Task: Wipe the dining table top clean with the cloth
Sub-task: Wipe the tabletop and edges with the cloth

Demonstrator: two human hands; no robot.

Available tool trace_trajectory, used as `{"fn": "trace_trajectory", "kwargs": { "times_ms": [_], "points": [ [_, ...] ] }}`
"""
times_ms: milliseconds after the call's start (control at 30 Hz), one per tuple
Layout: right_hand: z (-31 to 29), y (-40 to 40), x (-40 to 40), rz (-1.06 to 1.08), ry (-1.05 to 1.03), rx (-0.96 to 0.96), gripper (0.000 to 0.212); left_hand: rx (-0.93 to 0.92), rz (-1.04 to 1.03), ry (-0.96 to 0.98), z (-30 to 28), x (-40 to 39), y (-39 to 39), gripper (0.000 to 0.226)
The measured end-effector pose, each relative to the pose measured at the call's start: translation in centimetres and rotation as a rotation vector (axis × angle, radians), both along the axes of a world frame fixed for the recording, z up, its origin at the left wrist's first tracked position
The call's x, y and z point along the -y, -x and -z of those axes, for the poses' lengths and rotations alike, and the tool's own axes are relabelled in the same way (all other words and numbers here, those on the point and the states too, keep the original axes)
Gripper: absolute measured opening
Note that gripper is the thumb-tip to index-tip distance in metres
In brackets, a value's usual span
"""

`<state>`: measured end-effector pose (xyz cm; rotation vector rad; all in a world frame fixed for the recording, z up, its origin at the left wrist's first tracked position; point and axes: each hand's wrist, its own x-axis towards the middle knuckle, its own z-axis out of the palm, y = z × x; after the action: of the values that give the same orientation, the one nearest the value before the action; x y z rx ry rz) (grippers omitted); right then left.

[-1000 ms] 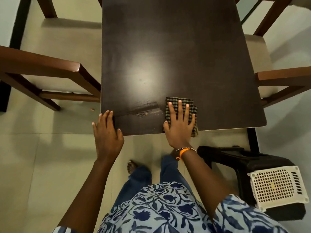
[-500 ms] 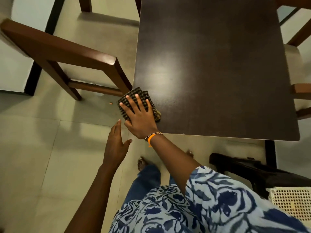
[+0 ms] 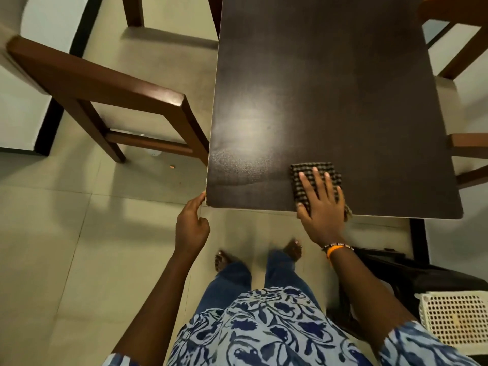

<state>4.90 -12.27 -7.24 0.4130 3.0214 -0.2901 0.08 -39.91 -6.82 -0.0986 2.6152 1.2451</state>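
Head view, the only one:

Folded black-and-tan checked woven cloth (image 3: 315,180) lies flat on the near edge of the dark brown rectangular dining table top (image 3: 330,83), right of centre, one corner hanging just past the edge. Right hand (image 3: 320,204) is on top of it, palm down, fingers (image 3: 314,175) spread and straight: pressing, not pinching. Nothing is gripped in a fist.

Left hand (image 3: 191,228) sits at the near left corner of the table, fingertips touching the corner edge, the rest loosely curled. It holds nothing.

Handling, my read: the cloth is soft, light and limp, and will bunch or unfold if dragged by a corner. A flat palm over the middle of the fold is the right hold; friction does the work. The weave looks coarse, so it should drag well on the slick top.

The top looks like smooth laminate or veneer, semi-gloss, with faint grain, a pale edge band and rounded corners. It is stiff and won't flex under pressure. The glare patch mid-table shows a speckled, hazy film (image 3: 237,162) near the left edge, well apart from the cloth. It reads as residue or a damp streak; can't tell which.

Around it: a red-brown wooden chair with a cream seat (image 3: 111,85) on the left, just beside the table edge. A white perforated plastic basket (image 3: 456,318) sits lower right on something black. The floor is pale glossy tile (image 3: 52,247).
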Motion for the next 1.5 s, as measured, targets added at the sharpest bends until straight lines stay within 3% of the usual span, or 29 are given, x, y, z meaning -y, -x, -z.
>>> {"fn": "trace_trajectory", "kwargs": {
  "times_ms": [167,533,667,767,900,967,1133,1267,1333,1500],
  "points": [
    [0.8,-0.4,4.9,0.177,0.011,-0.030,0.069,0.018,-0.046,-0.045,0.1,0.2,0.4,0.062],
    [1.4,4.1,18.4,-0.206,-0.043,-0.028,0.093,0.240,-0.078,-0.204,-0.4,1.3,1.0,0.071],
    [1.9,4.1,19.0,-0.453,-0.033,-0.151,0.070,0.327,-0.130,-0.224,-0.5,2.1,0.3,0.062],
    [0.5,4.0,17.6,-0.511,0.189,-0.239,0.056,0.366,-0.189,-0.269,-0.7,2.8,0.0,0.059],
    [-3.2,4.1,14.6,-0.339,0.793,-0.243,0.052,0.369,-0.209,-0.303,-0.8,2.8,0.6,0.058],
    [-4.8,4.0,12.7,-0.225,0.855,-0.317,0.052,0.342,-0.184,-0.316,-1.0,2.4,1.1,0.059],
    [-6.5,4.7,7.2,0.023,0.666,-0.411,0.060,0.322,-0.208,-0.342,-1.3,1.0,2.2,0.043],
    [-4.9,5.9,4.3,-0.081,0.518,0.041,0.070,0.321,-0.237,-0.355,-1.1,0.7,2.6,0.036],
    [-3.7,5.8,4.2,-0.102,0.380,0.172,0.083,0.329,-0.232,-0.352,-1.0,0.8,2.7,0.034],
    [-0.8,5.9,6.2,-0.074,0.209,0.060,0.096,0.323,-0.229,-0.352,-0.5,0.9,2.9,0.033]
  ]
}}
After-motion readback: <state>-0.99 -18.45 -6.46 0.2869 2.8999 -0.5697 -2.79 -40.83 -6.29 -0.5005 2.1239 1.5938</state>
